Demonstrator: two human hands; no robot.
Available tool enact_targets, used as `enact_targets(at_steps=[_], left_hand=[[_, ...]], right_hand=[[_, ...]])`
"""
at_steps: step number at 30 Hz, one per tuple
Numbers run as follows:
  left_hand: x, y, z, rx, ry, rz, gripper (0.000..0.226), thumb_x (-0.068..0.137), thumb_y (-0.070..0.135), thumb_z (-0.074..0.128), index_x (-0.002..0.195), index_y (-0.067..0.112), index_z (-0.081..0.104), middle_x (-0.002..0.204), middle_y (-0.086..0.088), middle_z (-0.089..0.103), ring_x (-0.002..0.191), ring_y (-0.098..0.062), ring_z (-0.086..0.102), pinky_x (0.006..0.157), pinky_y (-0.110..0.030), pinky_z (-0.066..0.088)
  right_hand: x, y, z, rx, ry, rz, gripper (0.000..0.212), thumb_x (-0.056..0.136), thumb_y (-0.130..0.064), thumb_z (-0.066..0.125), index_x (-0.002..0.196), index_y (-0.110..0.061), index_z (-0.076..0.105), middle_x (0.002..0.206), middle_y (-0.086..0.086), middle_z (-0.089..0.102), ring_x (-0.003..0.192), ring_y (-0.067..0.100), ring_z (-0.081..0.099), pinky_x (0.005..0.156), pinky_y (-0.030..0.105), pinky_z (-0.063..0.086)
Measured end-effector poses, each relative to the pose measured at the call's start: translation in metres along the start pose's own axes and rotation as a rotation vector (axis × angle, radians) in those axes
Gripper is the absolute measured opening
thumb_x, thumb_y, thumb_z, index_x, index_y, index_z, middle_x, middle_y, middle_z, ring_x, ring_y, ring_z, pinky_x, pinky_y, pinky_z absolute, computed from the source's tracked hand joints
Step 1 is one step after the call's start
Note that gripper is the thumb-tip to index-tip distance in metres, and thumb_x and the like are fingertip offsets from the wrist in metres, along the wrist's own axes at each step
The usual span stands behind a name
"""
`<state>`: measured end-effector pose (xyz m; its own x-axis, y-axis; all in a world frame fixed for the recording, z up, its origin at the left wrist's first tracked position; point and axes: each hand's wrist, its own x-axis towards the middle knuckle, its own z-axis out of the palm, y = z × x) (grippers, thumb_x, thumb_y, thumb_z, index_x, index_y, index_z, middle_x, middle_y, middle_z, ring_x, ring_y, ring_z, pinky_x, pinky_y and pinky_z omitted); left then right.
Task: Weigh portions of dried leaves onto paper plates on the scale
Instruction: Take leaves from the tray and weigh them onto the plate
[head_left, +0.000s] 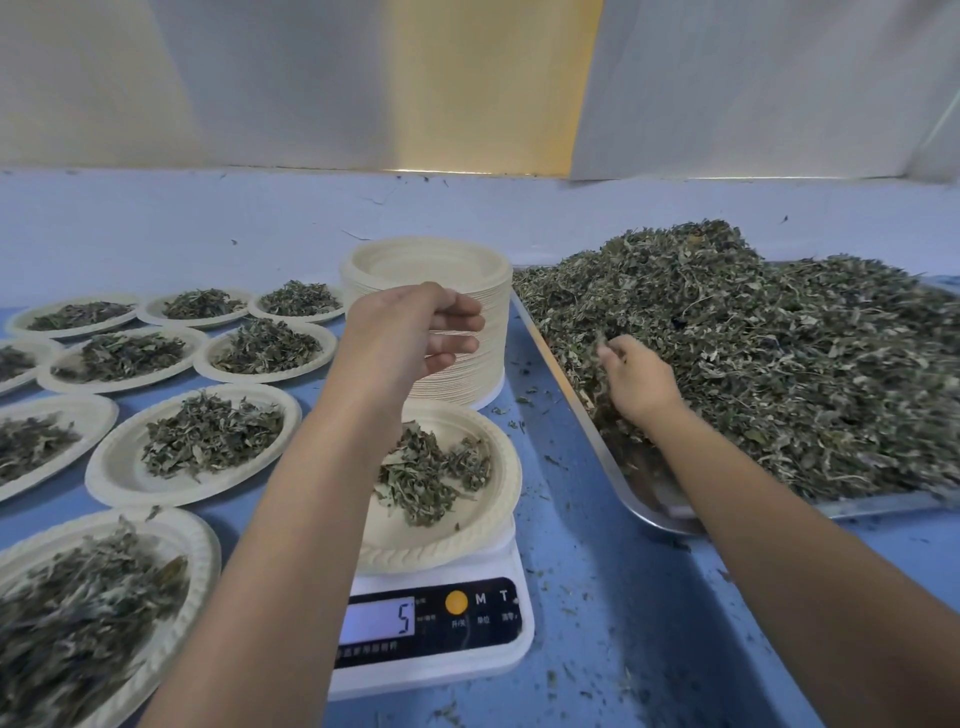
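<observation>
Dried leaves (769, 364) heap a metal tray (644, 493) right of the scale (467, 623). The right hand (636, 379), the nearer to the heap, is sunk into its scale-side edge, and whether the fingers grip a pinch cannot be told. Left of the scale lie filled plates (124, 467), and behind it stands a stack of empty plates (426, 265). On the scale, a paper plate (501, 483) holds a small portion, with the display reading 5. Above it hovers the left hand (410, 332), loosely curled and empty.

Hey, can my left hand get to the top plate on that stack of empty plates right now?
Probably yes. The left hand hovers empty just in front of the plate stack, nothing between them, and the stack's top is uncovered. The right hand, gripping dried leaves, is off to the side.
</observation>
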<state>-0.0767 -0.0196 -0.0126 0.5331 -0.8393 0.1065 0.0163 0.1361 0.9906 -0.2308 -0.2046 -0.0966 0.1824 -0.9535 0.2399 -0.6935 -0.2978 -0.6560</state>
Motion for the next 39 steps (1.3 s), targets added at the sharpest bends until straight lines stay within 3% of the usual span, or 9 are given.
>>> enact_targets(at_steps=[3,11,16,19,22,25,29,33,39], left_hand=[[-0.001,0.003,-0.001,-0.008,-0.003,0.003,0.023,0.092,0.012,0.049,0.079,0.01,0.068,0.068,0.001,0.071,0.056,-0.009,0.063,0.058,-0.017,0.047],[-0.001,0.001,-0.013,-0.167,0.109,-0.06,0.024,0.094,0.013,0.045,0.082,0.012,0.066,0.079,0.001,0.07,0.068,-0.009,0.063,0.06,-0.016,0.049],[0.003,-0.008,-0.037,-0.252,0.15,-0.157,0.016,0.094,0.02,0.048,0.095,0.013,0.063,0.096,-0.001,0.069,0.084,-0.013,0.067,0.069,-0.023,0.055],[0.006,-0.013,-0.051,-0.244,0.19,-0.187,0.024,0.096,0.031,0.049,0.108,0.013,0.059,0.102,-0.002,0.064,0.091,-0.016,0.063,0.069,-0.025,0.051],[0.007,-0.012,-0.054,-0.316,0.134,-0.211,0.033,0.096,0.041,0.048,0.106,0.012,0.06,0.082,-0.001,0.061,0.076,-0.016,0.061,0.065,-0.029,0.05],[0.006,-0.01,-0.046,-0.373,0.065,-0.226,0.039,0.094,0.045,0.049,0.1,0.009,0.062,0.076,-0.005,0.066,0.074,-0.019,0.065,0.066,-0.032,0.054],[0.008,-0.016,-0.036,-0.378,0.133,-0.226,0.025,0.093,0.034,0.055,0.096,0.01,0.064,0.094,-0.006,0.068,0.091,-0.019,0.066,0.089,-0.039,0.053],[0.011,-0.018,-0.035,-0.422,0.159,-0.256,0.015,0.094,0.023,0.055,0.095,0.009,0.062,0.088,-0.005,0.065,0.076,-0.016,0.063,0.076,-0.03,0.053],[0.011,-0.02,-0.039,-0.382,0.167,-0.184,0.02,0.1,0.01,0.042,0.097,0.006,0.061,0.089,-0.012,0.062,0.076,-0.02,0.062,0.073,-0.036,0.056]], right_hand=[[-0.004,-0.006,-0.011,0.485,-0.022,0.214,0.036,0.103,-0.031,0.038,0.132,-0.012,0.049,0.1,-0.002,0.049,0.088,0.016,0.05,0.086,0.038,0.05],[-0.032,-0.06,-0.039,1.239,-0.117,0.344,0.009,0.1,-0.024,0.048,0.098,-0.024,0.057,0.096,-0.001,0.054,0.08,0.015,0.058,0.052,0.021,0.049],[-0.063,-0.114,-0.025,1.096,-0.339,0.055,0.026,0.099,-0.035,0.048,0.123,-0.028,0.054,0.134,-0.011,0.051,0.123,0.013,0.049,0.07,0.025,0.049],[-0.087,-0.137,-0.012,0.671,-0.351,-0.291,0.02,0.099,-0.04,0.045,0.113,-0.031,0.056,0.106,-0.021,0.059,0.087,-0.017,0.052,0.076,0.017,0.037],[-0.103,-0.154,0.003,0.465,-0.36,-0.506,0.018,0.101,-0.031,0.044,0.104,-0.02,0.058,0.1,0.007,0.064,0.088,0.015,0.057,0.068,0.021,0.037],[-0.112,-0.16,0.016,0.344,-0.295,-0.624,0.016,0.1,-0.023,0.047,0.104,-0.013,0.059,0.092,0.003,0.062,0.086,0.019,0.056,0.075,0.03,0.04],[-0.117,-0.158,0.025,0.253,-0.287,-0.696,0.022,0.097,-0.018,0.051,0.118,-0.01,0.053,0.108,0.005,0.059,0.098,0.018,0.054,0.073,0.025,0.036],[-0.118,-0.151,0.026,0.242,-0.284,-0.675,0.033,0.096,-0.021,0.054,0.127,-0.012,0.047,0.123,0.003,0.055,0.109,0.011,0.049,0.077,0.01,0.034],[-0.115,-0.148,0.02,0.343,-0.32,-0.597,0.031,0.095,-0.027,0.057,0.123,-0.018,0.048,0.122,-0.007,0.056,0.08,-0.008,0.05,0.071,0.0,0.034]])
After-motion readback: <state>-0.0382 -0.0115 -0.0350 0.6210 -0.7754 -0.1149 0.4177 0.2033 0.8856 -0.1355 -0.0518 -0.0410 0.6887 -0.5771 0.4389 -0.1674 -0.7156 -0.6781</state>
